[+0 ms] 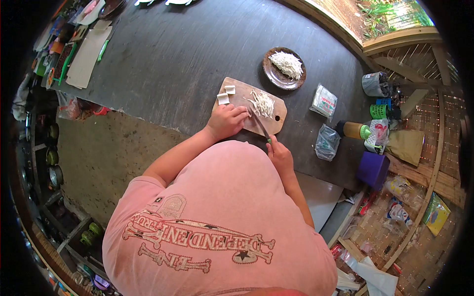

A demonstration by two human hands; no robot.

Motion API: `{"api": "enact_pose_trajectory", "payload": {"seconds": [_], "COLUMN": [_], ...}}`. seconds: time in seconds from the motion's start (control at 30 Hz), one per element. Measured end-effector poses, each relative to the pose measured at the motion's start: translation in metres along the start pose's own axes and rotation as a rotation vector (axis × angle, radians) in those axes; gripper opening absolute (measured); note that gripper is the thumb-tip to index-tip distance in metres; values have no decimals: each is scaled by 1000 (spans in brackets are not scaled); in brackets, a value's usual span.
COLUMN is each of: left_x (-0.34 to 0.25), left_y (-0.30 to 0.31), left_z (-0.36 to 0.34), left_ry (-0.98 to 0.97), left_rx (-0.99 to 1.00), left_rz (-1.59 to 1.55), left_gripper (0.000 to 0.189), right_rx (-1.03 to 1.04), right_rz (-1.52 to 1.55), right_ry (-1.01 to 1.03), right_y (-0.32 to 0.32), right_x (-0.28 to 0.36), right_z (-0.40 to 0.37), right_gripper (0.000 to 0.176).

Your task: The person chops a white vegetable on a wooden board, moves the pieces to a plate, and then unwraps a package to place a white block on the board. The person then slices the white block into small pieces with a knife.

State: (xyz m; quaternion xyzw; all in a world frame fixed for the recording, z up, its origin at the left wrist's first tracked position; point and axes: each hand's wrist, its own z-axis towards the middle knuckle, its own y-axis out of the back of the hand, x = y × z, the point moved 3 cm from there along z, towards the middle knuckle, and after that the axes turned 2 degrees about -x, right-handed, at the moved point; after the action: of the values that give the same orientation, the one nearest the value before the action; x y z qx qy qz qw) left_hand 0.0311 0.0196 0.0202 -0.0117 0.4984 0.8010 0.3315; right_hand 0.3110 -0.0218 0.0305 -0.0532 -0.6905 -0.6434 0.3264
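White strips lie in a small heap on the wooden board on the dark table; they look light, soft and easy to snap, so pinch them gently; left hand is curled, fingers pressed down beside them, and what is under it is hidden; right hand is closed round the knife; print on the packet and the pink shirt is not clear enough to read

Hidden and unreadable items
The left hand covers whatever it presses on the board; the right hand hides the knife handle; the packet print is unreadable.
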Motion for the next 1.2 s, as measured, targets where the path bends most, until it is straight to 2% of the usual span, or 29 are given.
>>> {"api": "enact_pose_trajectory", "payload": {"seconds": [0.07, 0.33, 0.87, 1.07, 1.2], "left_x": [-1, -1, 0, 1, 2], "left_y": [-1, 1, 4, 2, 0], "left_z": [0, 0, 2, -1, -2], "left_ry": [0, 2, 4, 4, -5], "left_rx": [-4, -29, -57, -34, -18], "left_rz": [2, 8, -26, -28, -23], "left_gripper": [30, 29, 24, 26, 27], "right_rx": [-22, -42, 20, 22, 116], "right_rz": [-96, 45, 53, -3, -131], "right_ry": [-3, 69, 59, 94, 50], "right_y": [3, 5, 4, 8, 5], "right_x": [2, 2, 1, 3, 8], "right_z": [1, 1, 6, 8, 15], "right_gripper": [41, 42, 41, 42, 42]}}
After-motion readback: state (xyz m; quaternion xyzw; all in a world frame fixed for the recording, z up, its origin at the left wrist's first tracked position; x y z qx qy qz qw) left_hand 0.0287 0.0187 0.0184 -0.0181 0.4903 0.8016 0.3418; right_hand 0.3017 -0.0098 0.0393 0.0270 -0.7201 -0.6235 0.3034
